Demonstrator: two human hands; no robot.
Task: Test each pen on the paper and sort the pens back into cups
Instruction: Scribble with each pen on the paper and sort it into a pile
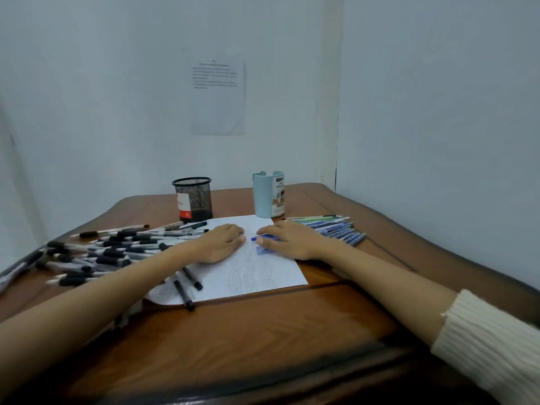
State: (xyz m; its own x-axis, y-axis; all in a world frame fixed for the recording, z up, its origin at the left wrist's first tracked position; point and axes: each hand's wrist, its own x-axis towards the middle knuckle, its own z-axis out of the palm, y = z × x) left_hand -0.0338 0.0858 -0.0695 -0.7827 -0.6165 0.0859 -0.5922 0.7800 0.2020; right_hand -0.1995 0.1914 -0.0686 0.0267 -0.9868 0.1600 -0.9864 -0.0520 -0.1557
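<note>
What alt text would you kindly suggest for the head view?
A person's left hand lies flat on a scribbled paper sheet while the right hand holds a blue pen on it. Black pens lie heaped at left, blue pens at right, a black mesh cup and a light blue cup behind.

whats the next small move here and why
Probably lower the tip of the blue pen onto the paper and scribble a short test stroke. The right hand grips that pen low over the sheet with its tip pointing at a bare patch, and the left hand lies flat on the paper, which should keep it from sliding.
</note>
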